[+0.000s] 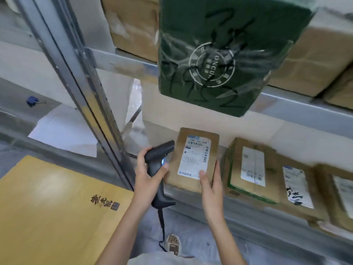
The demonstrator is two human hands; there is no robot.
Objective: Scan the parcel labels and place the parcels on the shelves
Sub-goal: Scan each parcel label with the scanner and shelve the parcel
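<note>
- At the far left we see a large yellow carton (47, 211) with dark printed characters near its right edge, lying low beside the shelving.
- Next comes the grey metal upright (84, 96) of the rack, slanting down to the lower shelf (248, 213).
- Our left hand (148, 175) is clenched round the grip of a black handheld scanner (157, 159); a blue light glows by the thumb, the scanner's head points up and right toward the parcel, and its cable (162, 224) trails down toward a sandalled foot (172, 243).
- The parcel (193, 159) is a small brown cardboard box at the left end of the lower shelf, partly over the shelf's front edge. A white shipping label (194, 157) with barcodes and printed text covers most of its top face.
- Our right hand (210, 183) is grasping the parcel at its near right corner, thumb pressed on the label's lower edge, fingers down the box's side.
- Above, a dark green box (225, 54) wrapped in clear film, with a round white logo and black marker scrawl, juts out from the upper shelf, overhanging the parcel.
- To the right on the lower shelf, just beside the parcel, sits a taped box with green edging (252, 169), then more labelled brown boxes (298, 188), blurred.
</note>
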